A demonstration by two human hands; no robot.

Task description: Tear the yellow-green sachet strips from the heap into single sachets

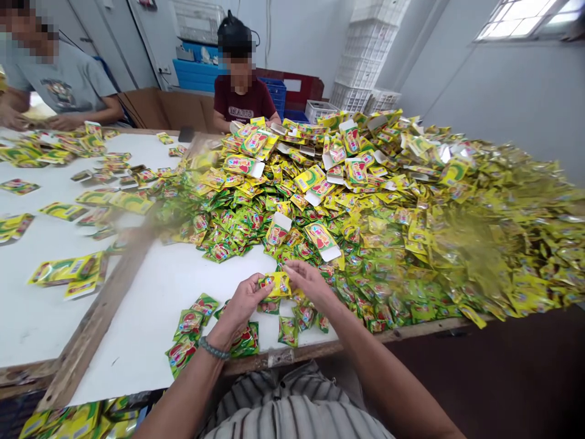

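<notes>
Jointly in left hand [244, 303] and right hand [309, 281] grip: glossy yellow, red-printed packet [276, 284].

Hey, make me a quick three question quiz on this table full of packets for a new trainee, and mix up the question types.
1. True or false: the left hand and the right hand both grip the same yellow packet.
2. Where does the big heap of packets lie? A) on the floor; B) on the table, beyond the hands and to their right; C) in a white crate.
3. How many other people are at the table's far side?

Key: 1 true. 2 B. 3 two: a person in a maroon shirt and a person in a grey shirt.
</notes>
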